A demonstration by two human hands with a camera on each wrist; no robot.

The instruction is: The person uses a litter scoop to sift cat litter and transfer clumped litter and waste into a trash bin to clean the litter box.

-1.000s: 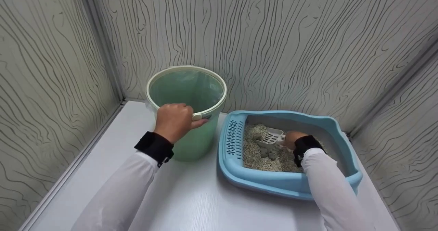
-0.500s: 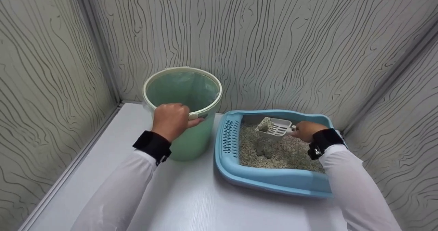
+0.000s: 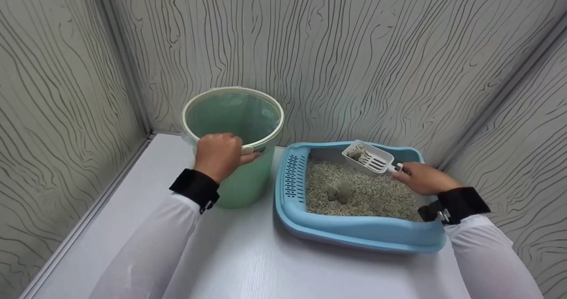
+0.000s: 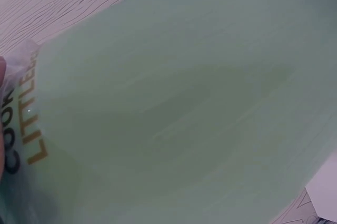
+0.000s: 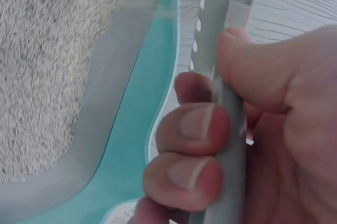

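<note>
A pale green trash bin (image 3: 248, 186) stands at the left, lined with a clear bag. My left hand (image 3: 218, 155) grips the near side of its cream rim, thumb along the outside. The bin's green wall (image 4: 174, 97) fills most of the left wrist view. At the right, my right hand (image 3: 425, 178) holds a white slotted litter scoop (image 3: 376, 164) by its handle, above the blue litter box (image 3: 354, 230). Some litter and what looks like a clump lie in the scoop's far end. In the right wrist view, curled fingers (image 5: 189, 176) and thumb wrap the handle.
Granular litter (image 3: 372, 201) covers the box floor, with dark grey clumps (image 3: 339, 195) near its left side. Both containers stand on a white tabletop (image 3: 248, 259). Wood-patterned panels (image 3: 319, 60) enclose the back and both sides.
My right hand has lifted the scoop out of the litter and moved it right, tilting it with some litter inside. Clumps remain in the box. My left hand keeps its grip on the bin rim.
</note>
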